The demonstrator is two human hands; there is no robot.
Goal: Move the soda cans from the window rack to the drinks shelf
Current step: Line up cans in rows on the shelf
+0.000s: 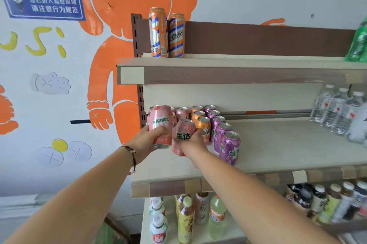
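- The left hand point(145, 140) holds a pink can point(160, 124) upright at the left end of the middle shelf point(278, 144), fingers curled around its lower half and clamped on it; the can reads "MIRINDA".
- The right hand point(191, 141) grips a 2nd pink can point(183, 134) just right of the 1st, fingers wrapped around it; this can tilts a little and its base sits near the shelf's front edge.
- Behind both, more pink cans point(182, 112) stand at the far left of the shelf.
- To their right runs a row of 3 orange cans point(202, 124), then a row of purple cans point(228, 144) reaching nearest the front.
- Water bottles point(337, 112) stand at the far right of the same shelf.
- 2 tall orange cans point(166, 33) stand on the top shelf point(238, 63).
- Tea and juice bottles point(186, 220) fill the lower shelf.
- A black cord bracelet point(132, 154) circles the left wrist.
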